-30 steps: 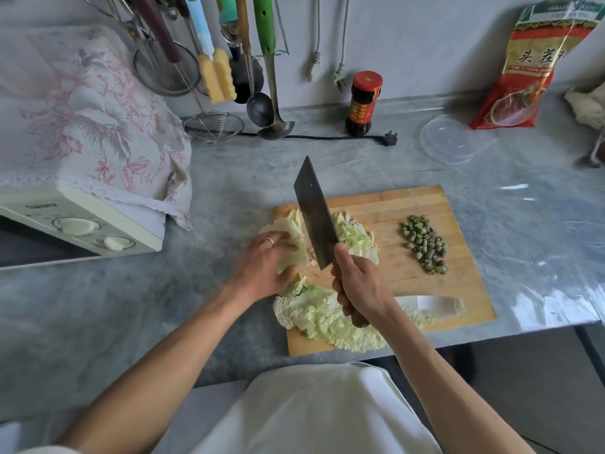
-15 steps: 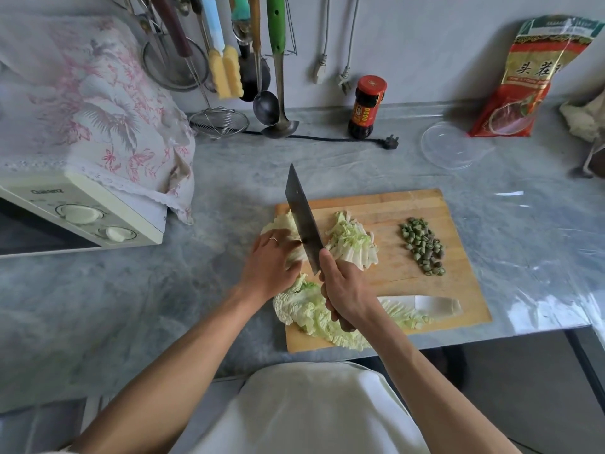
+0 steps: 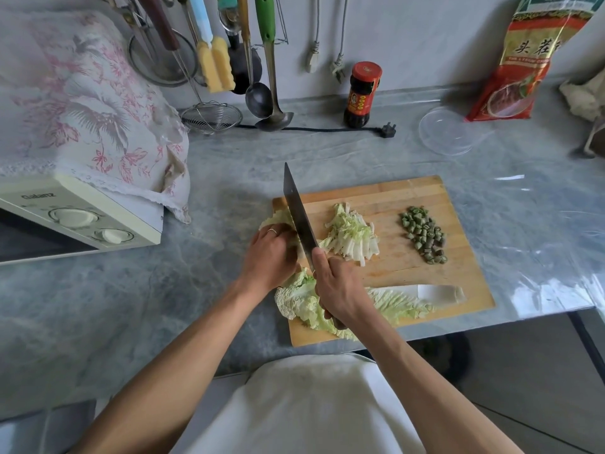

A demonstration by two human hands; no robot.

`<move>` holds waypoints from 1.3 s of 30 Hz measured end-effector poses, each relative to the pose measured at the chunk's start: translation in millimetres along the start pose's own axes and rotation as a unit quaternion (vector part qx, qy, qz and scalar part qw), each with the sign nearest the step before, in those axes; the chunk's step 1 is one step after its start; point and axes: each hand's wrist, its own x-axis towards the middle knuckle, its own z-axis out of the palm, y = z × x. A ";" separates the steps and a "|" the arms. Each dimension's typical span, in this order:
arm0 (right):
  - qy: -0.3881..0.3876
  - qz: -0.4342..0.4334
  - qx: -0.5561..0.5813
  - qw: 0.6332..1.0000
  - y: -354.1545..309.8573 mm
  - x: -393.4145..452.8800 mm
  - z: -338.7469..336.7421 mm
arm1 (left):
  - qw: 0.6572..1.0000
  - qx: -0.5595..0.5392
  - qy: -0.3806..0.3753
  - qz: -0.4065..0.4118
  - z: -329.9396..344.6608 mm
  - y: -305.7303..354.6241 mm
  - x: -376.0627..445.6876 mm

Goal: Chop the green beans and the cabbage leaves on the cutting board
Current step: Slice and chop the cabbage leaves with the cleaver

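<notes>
The cream microwave oven (image 3: 75,221) at the left edge carries the word "Galanz" on its control panel, above two round dials; the red and gold snack bag (image 3: 527,60) leaning on the wall at the far right shows large Chinese characters, and the dark sauce bottle (image 3: 362,93) with a red cap has a red and yellow label too small to read. The right hand (image 3: 340,290) has its fingers curled round the handle of a cleaver (image 3: 299,217), whose dark blade stands edge-down on the cutting board (image 3: 393,257). The left hand (image 3: 270,257), a ring on one finger, presses bent fingers (image 3: 278,232) onto the uncut cabbage leaves (image 3: 278,219) at the board's left edge, just beside the blade. Right of the blade lies a heap of shredded cabbage (image 3: 352,235), and further right a pile of chopped green beans (image 3: 424,234). A whole cabbage leaf (image 3: 393,303) lies along the board's near edge, partly under the right hand. The wooden board sits on a grey marbled bench (image 3: 163,306) with a clear film over it. A floral cloth (image 3: 82,109) drapes the microwave; ladles (image 3: 265,103), strainers and a yellow sponge brush (image 3: 214,60) hang on the pale wall, a black plug (image 3: 388,130) lies below, and a clear plastic lid (image 3: 448,131) rests by the bag.
</notes>
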 end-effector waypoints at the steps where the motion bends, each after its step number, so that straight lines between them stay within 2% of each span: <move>1: 0.000 0.003 -0.007 1.000 -0.7 -0.2 1.2 | 1.000 0.003 -0.004 -0.002 0.0 0.1 0.2; 6: -0.023 0.047 -0.093 0.994 0.1 -0.4 9.0 | 1.000 0.027 -0.012 -0.006 3.6 -0.8 0.9; 10: 0.004 -0.056 -0.049 0.997 1.7 -7.5 19.2 | 0.999 0.006 -0.021 -0.032 10.6 -2.5 -0.9; 15: 0.024 -0.013 -0.026 0.999 9.2 -0.2 18.0 | 0.996 0.032 -0.071 -0.054 12.5 -2.7 5.6; 18: 0.022 -0.029 -0.033 0.999 9.9 -0.5 18.4 | 0.994 0.018 -0.091 -0.064 11.0 -0.4 6.9; 23: 0.018 -0.054 -0.068 0.996 17.2 4.3 22.0 | 0.993 0.011 -0.093 -0.077 11.1 3.2 5.8; 31: 0.028 -0.047 -0.047 0.997 12.3 9.0 21.2 | 0.990 -0.004 -0.099 -0.101 8.7 11.1 5.2; 34: 0.011 -0.028 -0.074 0.997 6.7 21.3 25.4 | 0.990 -0.003 -0.103 -0.098 9.7 7.3 6.8; 39: 0.022 -0.054 -0.050 0.997 16.5 9.4 26.0 | 0.991 0.027 -0.102 -0.084 22.0 -5.6 8.6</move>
